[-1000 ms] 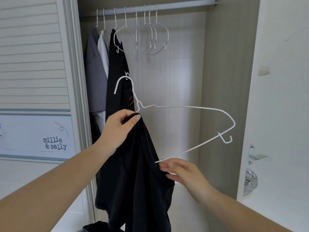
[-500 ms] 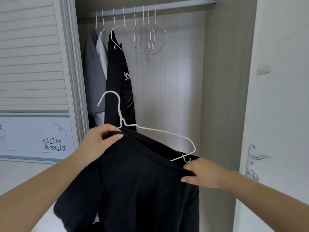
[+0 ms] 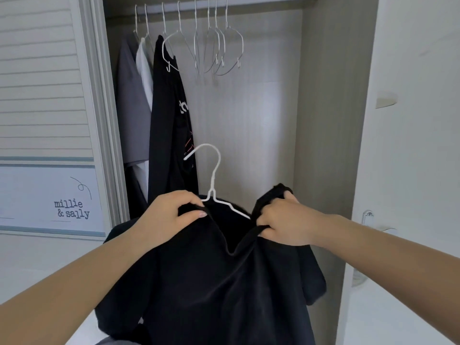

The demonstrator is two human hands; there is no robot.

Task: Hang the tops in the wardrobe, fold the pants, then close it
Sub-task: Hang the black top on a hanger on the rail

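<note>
A black top (image 3: 214,290) hangs in front of me on a white wire hanger (image 3: 213,180), whose hook sticks up above the neckline. My left hand (image 3: 171,215) pinches the collar by the hanger's neck. My right hand (image 3: 286,222) grips the bunched right shoulder of the top. Most of the hanger's frame is hidden inside the fabric. Behind, the open wardrobe (image 3: 323,120) has a rail (image 3: 249,2) with a grey top (image 3: 129,100), a white top (image 3: 145,70) and a black printed top (image 3: 169,125) hanging at its left.
Several bare wire hangers (image 3: 216,51) hang on the rail to the right of the clothes. A slatted sliding door (image 3: 42,95) with a "millie & sally" label stands at the left. A white room door with a handle (image 3: 371,220) is at the right.
The hanger swung upright and went into the top. My right hand moved up from the hem to the right shoulder; the top now spreads across the hanger.
</note>
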